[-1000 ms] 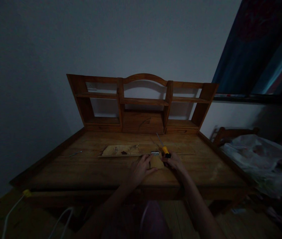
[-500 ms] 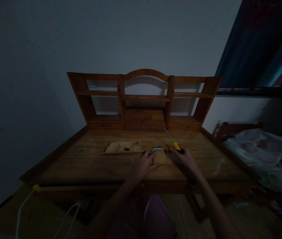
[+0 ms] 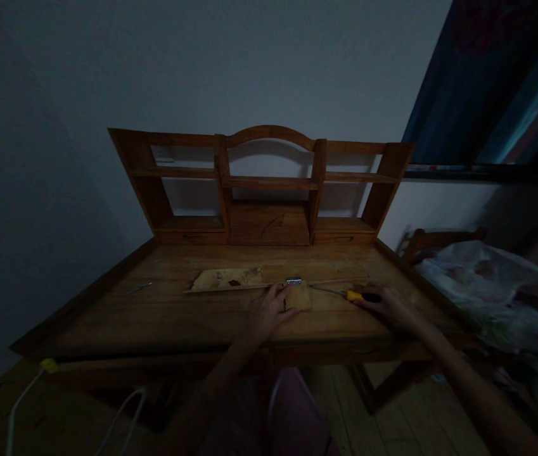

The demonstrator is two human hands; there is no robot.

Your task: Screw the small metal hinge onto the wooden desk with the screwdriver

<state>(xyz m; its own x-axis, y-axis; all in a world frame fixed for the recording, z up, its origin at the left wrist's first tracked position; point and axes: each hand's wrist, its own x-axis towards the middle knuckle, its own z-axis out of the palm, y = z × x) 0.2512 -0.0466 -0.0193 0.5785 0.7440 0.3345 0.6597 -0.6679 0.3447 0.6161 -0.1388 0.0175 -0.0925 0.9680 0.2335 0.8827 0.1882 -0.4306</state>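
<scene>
My right hand [image 3: 387, 307] grips the handle end of a screwdriver [image 3: 354, 296] with a yellow and black handle. The screwdriver lies almost level, its thin shaft pointing left toward a small pale wooden piece [image 3: 301, 296]. Fingers apart, my left hand [image 3: 269, 313] rests on the left part of that piece. Its fingertips are beside a small silver metal piece, which looks like a hinge [image 3: 293, 280], at the piece's far edge. Just behind and to the left lies a long wooden strip [image 3: 216, 280] with a torn, dark-stained surface.
All this lies on a wooden desk [image 3: 154, 316] with a shelf unit [image 3: 269, 183] along its back. A thin metal object [image 3: 140, 287] is at the left. White cable [image 3: 24, 396] hangs at the front left corner. Plastic bags [image 3: 482, 272] are piled beyond the right edge.
My right hand has moved right and lower, and the screwdriver has swung from pointing up and away to lying nearly level, pointing left. My left hand stays by the hinge; the view has shifted slightly.
</scene>
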